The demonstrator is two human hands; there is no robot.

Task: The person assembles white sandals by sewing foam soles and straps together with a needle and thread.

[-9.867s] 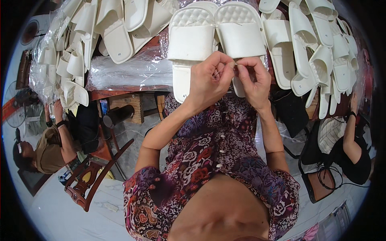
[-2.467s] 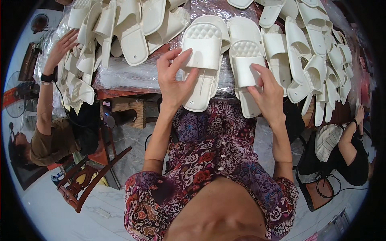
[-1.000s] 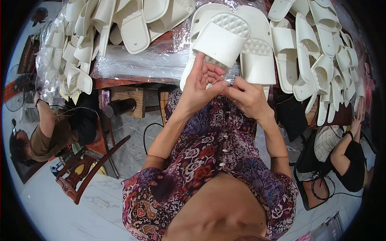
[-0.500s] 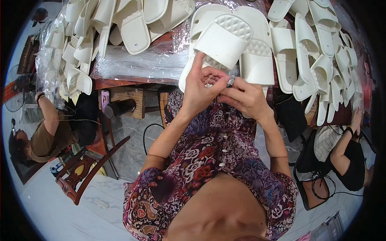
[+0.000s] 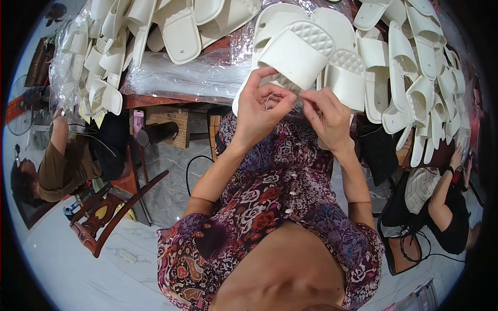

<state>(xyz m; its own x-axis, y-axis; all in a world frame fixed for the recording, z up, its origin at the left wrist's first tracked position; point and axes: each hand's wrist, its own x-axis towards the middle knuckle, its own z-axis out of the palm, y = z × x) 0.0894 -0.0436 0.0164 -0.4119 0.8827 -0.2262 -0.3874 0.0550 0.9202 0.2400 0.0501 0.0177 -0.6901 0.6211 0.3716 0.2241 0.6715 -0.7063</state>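
A cream slipper point(image 5: 298, 54) with a quilted footbed leans on other slippers at the table's front edge, its strap toward me. My left hand point(image 5: 262, 106) is below it, thumb and fingers pinched, with the raised index finger at the strap's lower edge. A thin clear strand point(image 5: 270, 98) loops by the fingers of that hand. Close beside it, my right hand point(image 5: 329, 114) pinches with thumb and index finger near the left fingertips. What sits between the right fingertips is too small to make out. Another quilted slipper point(image 5: 345, 80) lies just beyond my right hand.
A bundle of clear plastic strands point(image 5: 181, 78) lies on the table to the left. Cream slippers are heaped at far left point(image 5: 106, 65) and right point(image 5: 415, 62). A wooden chair point(image 5: 106, 217) stands at lower left. People sit on both sides.
My right hand has drawn slightly away to the right and up from the left fingers. The left hand stays by the slipper. The whole view has shifted a little.
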